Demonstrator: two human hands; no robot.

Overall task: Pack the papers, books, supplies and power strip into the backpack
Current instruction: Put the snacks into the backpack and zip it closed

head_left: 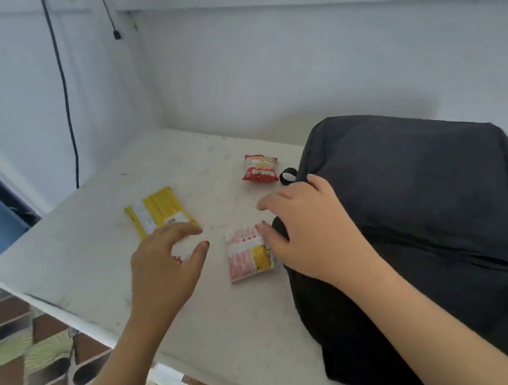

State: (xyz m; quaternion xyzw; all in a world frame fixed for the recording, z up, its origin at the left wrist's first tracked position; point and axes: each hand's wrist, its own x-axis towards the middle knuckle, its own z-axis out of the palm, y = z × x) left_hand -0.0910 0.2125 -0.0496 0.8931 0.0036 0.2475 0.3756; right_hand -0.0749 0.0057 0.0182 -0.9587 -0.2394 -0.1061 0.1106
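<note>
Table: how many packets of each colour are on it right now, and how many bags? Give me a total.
Red snack packet: 1
Yellow packet: 1
Pink-and-yellow packet: 1
Black backpack: 1
Total: 4

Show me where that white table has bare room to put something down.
Bare table lies along the far wall, behind the yellow packet and the red packet, and in the near left corner beside the left hand. Another patch lies in front of the pink packet, beside the backpack. Crowded: mid-table, where the right hand and that packet meet the backpack.
</note>
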